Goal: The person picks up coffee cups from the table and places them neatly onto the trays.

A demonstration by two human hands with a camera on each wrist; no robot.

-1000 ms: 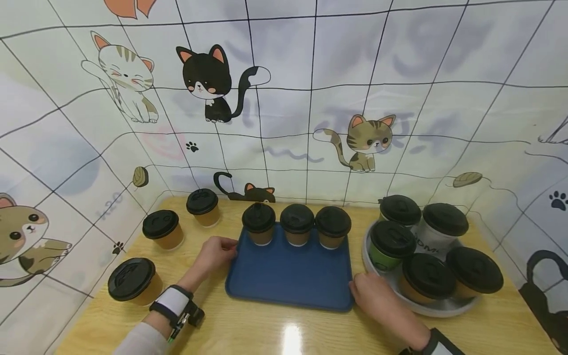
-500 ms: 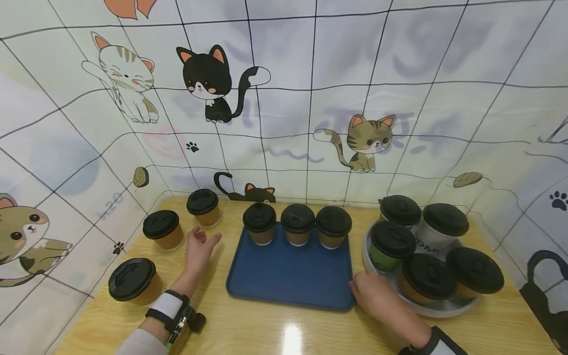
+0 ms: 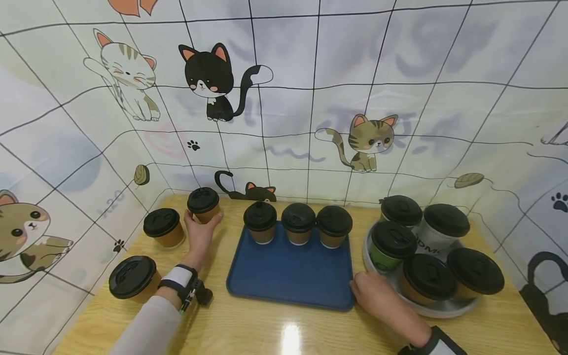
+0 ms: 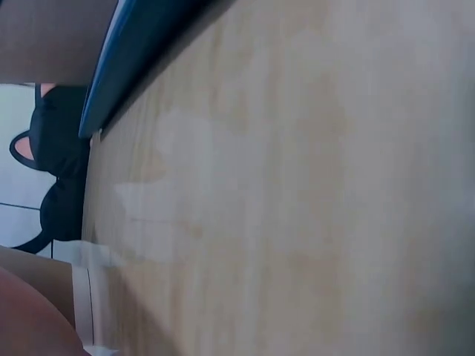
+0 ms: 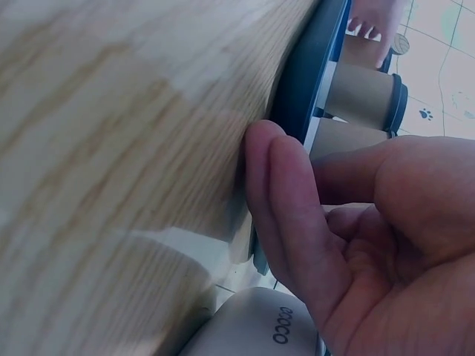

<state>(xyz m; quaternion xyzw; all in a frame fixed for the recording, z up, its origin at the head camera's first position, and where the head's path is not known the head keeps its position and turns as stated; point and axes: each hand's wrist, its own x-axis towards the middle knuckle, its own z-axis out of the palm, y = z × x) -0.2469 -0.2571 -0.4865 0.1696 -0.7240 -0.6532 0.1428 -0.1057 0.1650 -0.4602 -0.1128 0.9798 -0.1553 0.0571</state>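
Wooden table (image 3: 248,328), left hand (image 3: 200,236) gripping a brown cup (image 3: 205,204) (black-lidded), right hand (image 3: 373,295) pinching a blue tray (image 3: 290,271).

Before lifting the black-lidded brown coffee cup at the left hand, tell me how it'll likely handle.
The brown coffee cup looks like paperboard, so it may give slightly if the left hand squeezes. Its black lid overhangs the body, so a high push might tip it. The lid hides any contents, leaving weight uncertain.
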